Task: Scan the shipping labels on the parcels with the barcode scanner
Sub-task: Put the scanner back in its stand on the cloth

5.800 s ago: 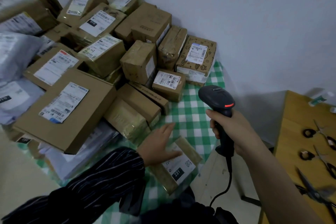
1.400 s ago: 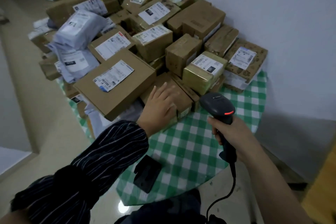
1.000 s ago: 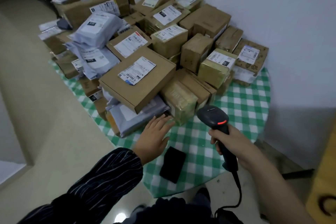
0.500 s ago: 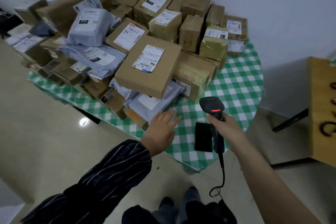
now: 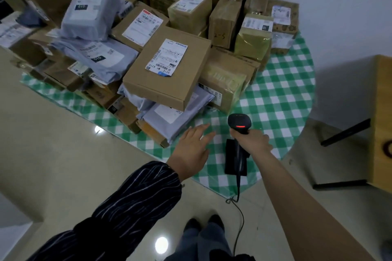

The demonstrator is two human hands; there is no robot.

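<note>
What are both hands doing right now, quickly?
Left hand: open, fingers extended above the checked tablecloth, holding nothing.
Right hand: closed around the handle of the barcode scanner.

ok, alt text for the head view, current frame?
A person's right hand grips a corded barcode scanner, red light on, over a green-checked tablecloth. The open left hand stretches toward a grey mailer bag at the edge of a heap of labelled cardboard parcels. A flat black object lies on the cloth beneath the scanner.
</note>
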